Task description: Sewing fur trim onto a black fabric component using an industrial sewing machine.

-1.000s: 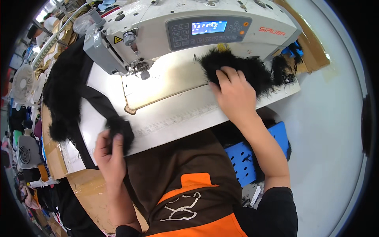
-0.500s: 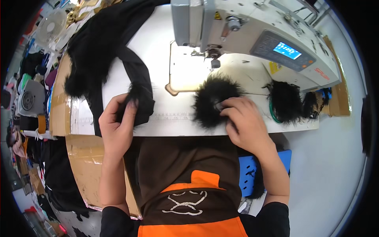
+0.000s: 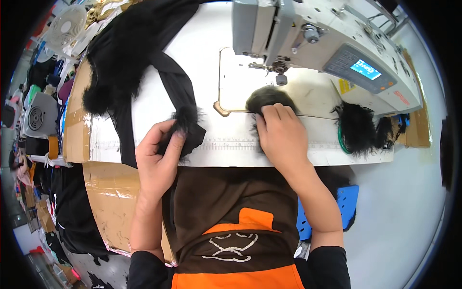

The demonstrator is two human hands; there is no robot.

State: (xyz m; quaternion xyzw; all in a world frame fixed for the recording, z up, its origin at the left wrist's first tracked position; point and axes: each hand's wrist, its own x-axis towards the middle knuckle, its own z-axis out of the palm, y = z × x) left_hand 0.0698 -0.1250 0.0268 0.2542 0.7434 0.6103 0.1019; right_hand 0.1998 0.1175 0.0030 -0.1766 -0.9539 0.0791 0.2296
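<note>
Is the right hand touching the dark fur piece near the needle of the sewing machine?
Touching. The head view shows the right hand pressed flat on the fur piece, fingers covering its near edge.

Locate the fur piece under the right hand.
In the head view, the fur piece lies centre-right on the white sewing table, just below the machine's needle, with the right hand pressing its near edge.

Dark fur piece (image 3: 267, 97) mostly hidden under right hand (image 3: 283, 137)
</note>
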